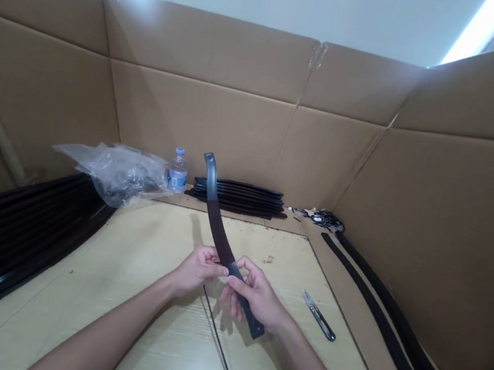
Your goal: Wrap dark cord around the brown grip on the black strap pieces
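Both hands hold a curved dark strip point(221, 233), raised above the table and tilted from upper left to lower right. Its middle is dark brown; the two ends are bluish grey, with a small hole at each tip. My left hand point(200, 271) pinches its left edge below the middle, thumb at the brown-grey border. Just beside it, my right hand point(256, 295) grips the lower grey part, thumb on top and fingers curled beneath. A thin dark cord point(218, 339) runs down from under the hands toward the front edge of view.
Thread snips point(319, 316) lie right of the hands. Long black strips point(387, 316) rest along the right cardboard. Dark strips are stacked at the back point(238, 197) and left point(16, 239). A plastic bag point(125, 175), a water bottle point(178, 171) and tangled cords point(327, 220) stand near cardboard walls point(202, 112).
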A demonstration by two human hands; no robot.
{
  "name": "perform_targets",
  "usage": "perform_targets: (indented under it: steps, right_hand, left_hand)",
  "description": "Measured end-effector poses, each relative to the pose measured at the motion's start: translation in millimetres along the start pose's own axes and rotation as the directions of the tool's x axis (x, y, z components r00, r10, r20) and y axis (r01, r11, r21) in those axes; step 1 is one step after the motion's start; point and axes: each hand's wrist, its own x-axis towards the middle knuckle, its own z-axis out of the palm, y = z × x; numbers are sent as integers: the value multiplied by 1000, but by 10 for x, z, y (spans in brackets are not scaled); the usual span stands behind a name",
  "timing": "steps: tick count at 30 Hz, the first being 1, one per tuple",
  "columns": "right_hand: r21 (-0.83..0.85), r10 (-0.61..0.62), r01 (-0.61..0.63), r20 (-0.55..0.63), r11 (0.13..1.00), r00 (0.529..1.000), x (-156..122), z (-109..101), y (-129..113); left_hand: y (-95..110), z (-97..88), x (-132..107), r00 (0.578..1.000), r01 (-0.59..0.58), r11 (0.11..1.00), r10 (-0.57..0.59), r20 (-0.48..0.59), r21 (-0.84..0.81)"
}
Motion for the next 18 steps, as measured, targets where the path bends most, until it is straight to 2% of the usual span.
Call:
perform_targets:
  steps: [5,8,12,18]
  right_hand:
    - [-14,-38,38,23,999,999,-29,-50,-35]
    - [-15,-56,56,-26,998,998,-30,-47,-52]
    - [33,-35,39,-109,999,993,-9,-10,-36]
    - [43,-55,61,-130,997,990,12,21,17]
  left_hand:
    - [13,54,-18,999,-9,999,7,40,41]
    - [-4,79,-7,996,-36,999,35,88,12]
    - [-14,83,8,994,-40,999,41,98,-7]
    - [-25,65,2,996,-27,1000,28,88,-10]
